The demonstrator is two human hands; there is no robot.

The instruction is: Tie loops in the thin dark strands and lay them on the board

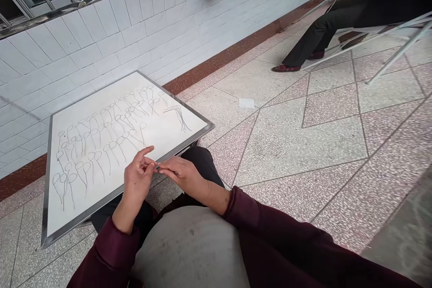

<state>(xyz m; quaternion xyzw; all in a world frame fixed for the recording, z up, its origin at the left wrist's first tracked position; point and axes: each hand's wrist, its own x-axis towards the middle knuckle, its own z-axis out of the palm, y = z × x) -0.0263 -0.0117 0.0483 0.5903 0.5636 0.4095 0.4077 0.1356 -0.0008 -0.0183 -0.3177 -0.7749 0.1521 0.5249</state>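
My left hand [137, 179] and my right hand [180, 174] meet at the fingertips just over the near edge of a white board [175, 132] with a metal rim. Both pinch a thin dark strand [157, 168] between them; it is too small to name for sure. The left index finger is lifted. On the board lie several rows of thin looped wire pieces [101, 144], each a small loop with a long tail. A loose bunch of straight strands [178, 114] lies at the board's far right corner. The board rests across my lap.
A white tiled wall [135, 27] with a brown skirting runs behind the board. Terrazzo floor [303, 135] spreads to the right. Another person [344, 18] in dark trousers sits on a metal-framed chair at the far right. A small white square [246, 103] lies on the floor.
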